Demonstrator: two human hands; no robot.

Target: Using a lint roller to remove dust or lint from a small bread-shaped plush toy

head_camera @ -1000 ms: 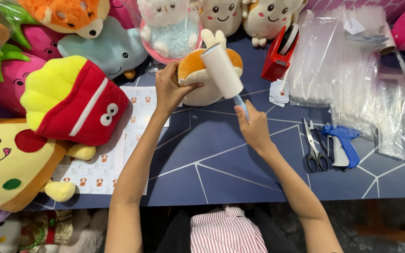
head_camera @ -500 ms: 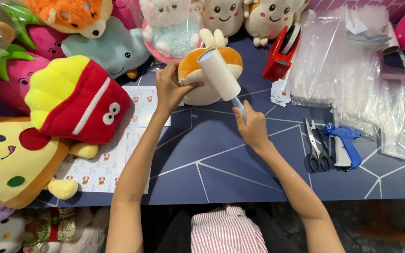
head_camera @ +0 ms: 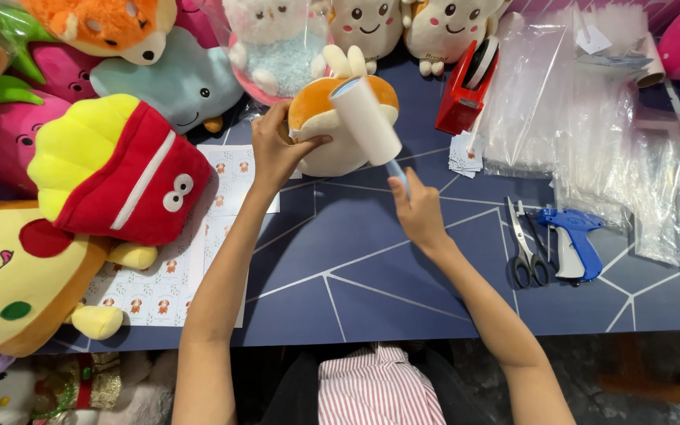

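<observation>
Left hand (head_camera: pixel 275 149) fingers clamped on orange plush (head_camera: pixel 332 138), right hand (head_camera: pixel 417 208) fingers on lint roller (head_camera: pixel 366 120), scissors (head_camera: pixel 525 244) nearby.

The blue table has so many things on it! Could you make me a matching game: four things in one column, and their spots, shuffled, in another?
Things:
1. lint roller
2. scissors
3. red tape dispenser
4. sticker sheet

Places:
A. flat beside the blue tagging gun
B. under the fries plush
C. in the right hand, against the orange plush
D. by the clear bags

Pairs: 1-C, 2-A, 3-D, 4-B

The left hand holds the orange plush.
</observation>
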